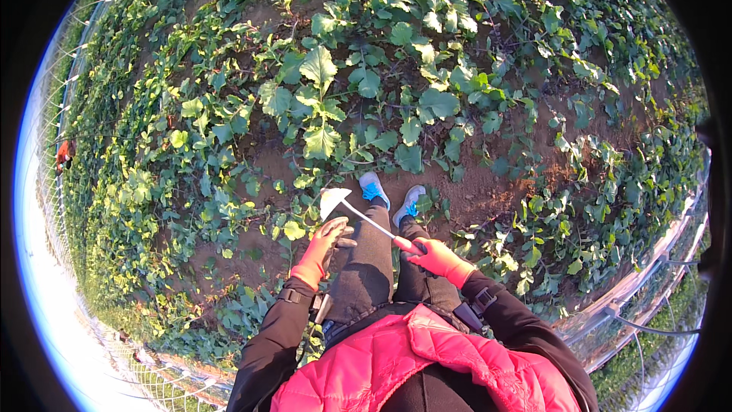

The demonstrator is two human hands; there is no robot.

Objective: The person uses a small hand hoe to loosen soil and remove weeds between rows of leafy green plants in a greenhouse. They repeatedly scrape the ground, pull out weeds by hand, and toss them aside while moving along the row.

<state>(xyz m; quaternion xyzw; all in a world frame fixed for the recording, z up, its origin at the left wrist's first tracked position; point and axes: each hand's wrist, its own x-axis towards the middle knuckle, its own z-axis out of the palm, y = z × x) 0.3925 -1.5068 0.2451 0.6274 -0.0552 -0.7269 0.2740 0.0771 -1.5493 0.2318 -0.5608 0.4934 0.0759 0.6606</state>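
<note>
My right hand [437, 260], in an orange glove with a dark palm, grips the red handle of a small hand hoe [372, 221]. The hoe's thin pale shaft slants up to the left across my thigh. Its broad, light-coloured blade [333, 201] hangs above the soil and leaves. Just below the blade is my left hand [326, 246], gloved the same way, with nothing visible in it and its fingers partly spread. Leafy green plants [320, 120] with lobed leaves grow in front of my shoes [373, 189].
Brown soil [492, 194] shows between the plants. A rail with clear sheeting [635, 292] runs along the lower right edge. Netting [63, 223] borders the left. A distant orange shape [64, 155], possibly a person, stands at the far left.
</note>
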